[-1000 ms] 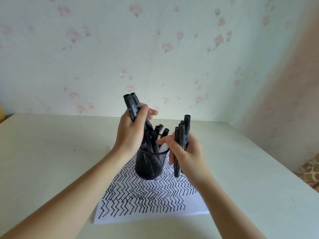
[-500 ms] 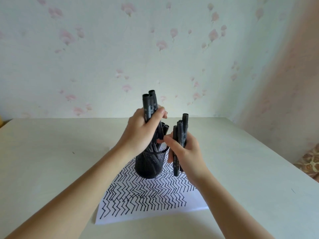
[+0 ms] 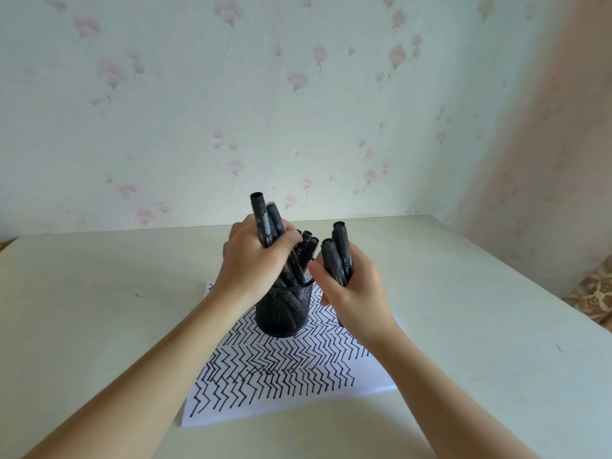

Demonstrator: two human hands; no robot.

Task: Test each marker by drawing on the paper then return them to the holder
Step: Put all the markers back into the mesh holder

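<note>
A black mesh holder stands on a white paper covered with black zigzag lines. My left hand is closed around two black markers whose capped ends stick up, right above the holder's rim. More black markers lean inside the holder behind that hand. Just right of the holder, my right hand grips a bundle of black markers, held upright with their caps on top.
The paper lies on a pale table that meets a flowered wall at the back. The table's right edge runs diagonally, with a patterned cushion beyond it.
My left hand has lowered its two markers toward the holder's mouth. My right hand has stayed beside the holder with its bundle. The view has tilted slightly.
</note>
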